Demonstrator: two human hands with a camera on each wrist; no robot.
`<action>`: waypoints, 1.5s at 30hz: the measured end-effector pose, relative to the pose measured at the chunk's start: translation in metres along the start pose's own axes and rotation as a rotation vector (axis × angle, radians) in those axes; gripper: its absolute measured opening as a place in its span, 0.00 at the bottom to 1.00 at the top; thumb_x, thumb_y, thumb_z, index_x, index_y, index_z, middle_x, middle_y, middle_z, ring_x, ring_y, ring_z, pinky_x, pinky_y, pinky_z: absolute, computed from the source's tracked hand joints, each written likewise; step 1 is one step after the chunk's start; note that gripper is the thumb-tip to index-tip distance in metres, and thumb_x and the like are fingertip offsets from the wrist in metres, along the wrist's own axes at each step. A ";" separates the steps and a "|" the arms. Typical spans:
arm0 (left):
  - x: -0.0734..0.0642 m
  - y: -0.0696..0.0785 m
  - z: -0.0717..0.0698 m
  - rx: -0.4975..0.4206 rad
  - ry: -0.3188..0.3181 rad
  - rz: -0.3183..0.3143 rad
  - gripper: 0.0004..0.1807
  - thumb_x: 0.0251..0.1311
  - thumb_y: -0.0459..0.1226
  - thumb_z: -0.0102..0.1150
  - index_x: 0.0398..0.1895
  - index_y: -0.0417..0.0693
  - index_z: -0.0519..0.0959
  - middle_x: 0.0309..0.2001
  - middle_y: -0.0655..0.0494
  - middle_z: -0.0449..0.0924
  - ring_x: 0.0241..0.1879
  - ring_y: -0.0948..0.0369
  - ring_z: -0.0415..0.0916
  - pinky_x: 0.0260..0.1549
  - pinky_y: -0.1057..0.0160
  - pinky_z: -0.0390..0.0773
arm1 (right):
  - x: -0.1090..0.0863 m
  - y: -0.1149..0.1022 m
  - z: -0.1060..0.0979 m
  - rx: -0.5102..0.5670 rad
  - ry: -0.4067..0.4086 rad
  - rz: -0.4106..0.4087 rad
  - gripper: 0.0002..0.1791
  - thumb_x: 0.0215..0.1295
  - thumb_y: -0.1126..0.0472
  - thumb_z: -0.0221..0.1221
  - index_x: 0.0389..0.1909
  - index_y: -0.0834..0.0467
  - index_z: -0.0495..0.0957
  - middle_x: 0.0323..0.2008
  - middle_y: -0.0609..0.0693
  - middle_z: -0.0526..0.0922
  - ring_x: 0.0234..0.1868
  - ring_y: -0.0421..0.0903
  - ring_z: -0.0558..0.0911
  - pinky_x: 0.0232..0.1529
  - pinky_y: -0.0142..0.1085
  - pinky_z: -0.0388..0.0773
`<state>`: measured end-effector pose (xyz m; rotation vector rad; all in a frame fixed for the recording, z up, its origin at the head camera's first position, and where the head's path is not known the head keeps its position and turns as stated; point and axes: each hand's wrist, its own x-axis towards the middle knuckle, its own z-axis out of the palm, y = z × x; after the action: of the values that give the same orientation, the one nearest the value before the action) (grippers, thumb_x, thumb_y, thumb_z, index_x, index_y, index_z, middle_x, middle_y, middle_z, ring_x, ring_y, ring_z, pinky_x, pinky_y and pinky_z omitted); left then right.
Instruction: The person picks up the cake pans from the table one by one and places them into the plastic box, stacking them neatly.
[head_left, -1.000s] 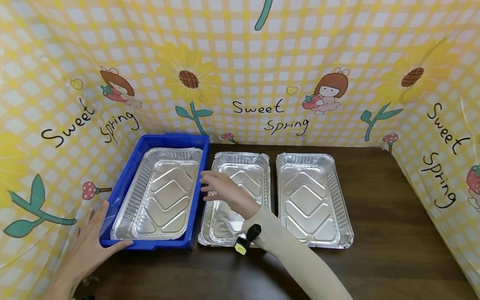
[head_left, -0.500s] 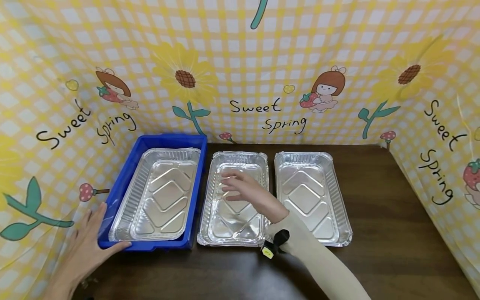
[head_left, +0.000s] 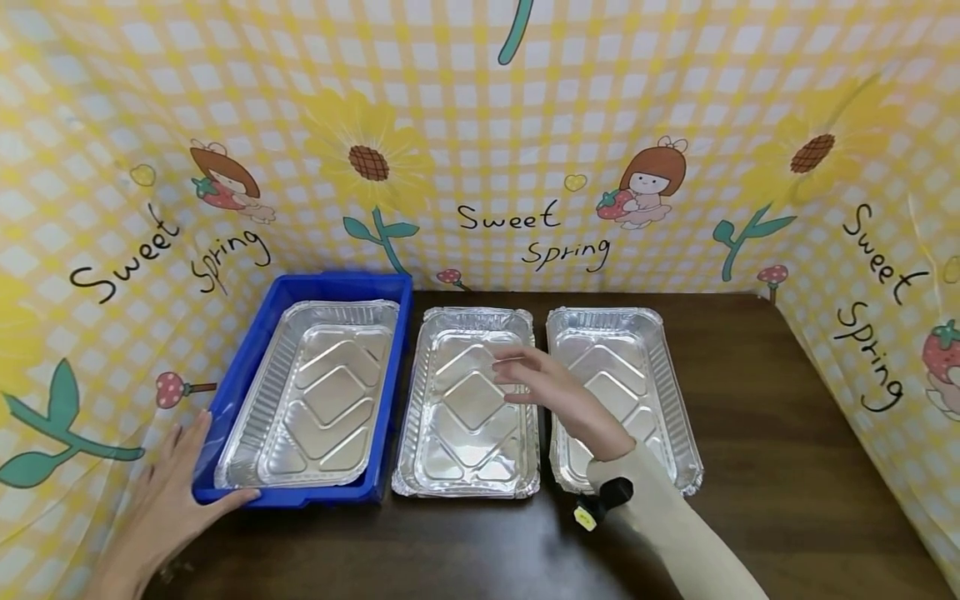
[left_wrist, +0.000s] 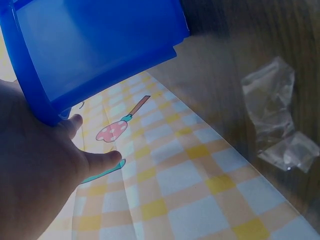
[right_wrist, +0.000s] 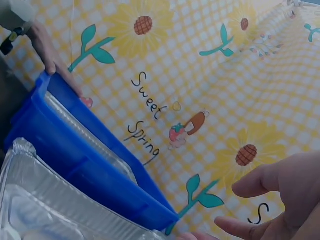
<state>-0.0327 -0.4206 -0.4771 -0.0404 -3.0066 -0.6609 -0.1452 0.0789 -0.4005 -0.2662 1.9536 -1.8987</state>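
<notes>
A blue plastic bin (head_left: 322, 493) stands at the left with a foil tray (head_left: 337, 396) lying inside it. My left hand (head_left: 168, 500) rests against the bin's near left corner, thumb along the front rim and the other fingers along the left side. In the left wrist view, that hand's extended fingers show beside the bin's edge. A middle foil tray (head_left: 468, 400) lies right of the bin, and a right foil tray (head_left: 622, 358) beyond it. Over the gap between these two trays, my right hand (head_left: 558, 396) hovers with loosely bent fingers, holding nothing.
Yellow checked cloth (head_left: 480, 125) with flowers and lettering forms the back and side walls around the brown wooden table (head_left: 450, 550). In the left wrist view, a crumpled piece of clear plastic (left_wrist: 275, 117) lies on the table. A black strapped device (head_left: 603, 504) sits on the right wrist.
My right hand has moved rightward from the bin's right rim, across the middle tray, to the gap before the right tray. My left hand stays at the bin's corner.
</notes>
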 end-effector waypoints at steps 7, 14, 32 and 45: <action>-0.001 0.000 0.001 0.010 -0.012 -0.005 0.70 0.60 0.58 0.73 0.87 0.49 0.31 0.83 0.28 0.39 0.82 0.33 0.23 0.68 0.21 0.23 | -0.015 0.005 -0.017 -0.035 0.053 -0.007 0.26 0.77 0.64 0.53 0.69 0.75 0.68 0.67 0.72 0.73 0.65 0.65 0.77 0.64 0.53 0.79; -0.001 -0.001 0.002 0.011 0.000 -0.006 0.70 0.60 0.58 0.73 0.87 0.51 0.29 0.82 0.27 0.38 0.82 0.33 0.22 0.69 0.23 0.21 | -0.029 0.004 -0.039 -0.083 0.092 -0.073 0.24 0.78 0.66 0.53 0.67 0.76 0.68 0.64 0.72 0.76 0.63 0.64 0.78 0.61 0.50 0.82; 0.002 -0.003 0.003 0.027 0.005 -0.007 0.70 0.59 0.58 0.73 0.87 0.50 0.30 0.82 0.26 0.38 0.82 0.33 0.22 0.69 0.23 0.22 | -0.064 0.006 -0.087 -0.189 0.201 -0.063 0.24 0.79 0.66 0.53 0.69 0.75 0.67 0.65 0.71 0.75 0.63 0.59 0.79 0.59 0.38 0.82; 0.004 -0.004 0.005 0.023 -0.007 -0.013 0.70 0.61 0.58 0.72 0.87 0.46 0.31 0.81 0.24 0.37 0.81 0.30 0.22 0.68 0.22 0.22 | -0.080 0.017 -0.120 -0.346 0.358 -0.039 0.21 0.77 0.67 0.57 0.63 0.76 0.73 0.61 0.71 0.78 0.58 0.52 0.82 0.51 0.32 0.84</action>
<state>-0.0371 -0.4223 -0.4828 -0.0218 -3.0232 -0.6282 -0.1199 0.2220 -0.4060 -0.0603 2.5335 -1.7133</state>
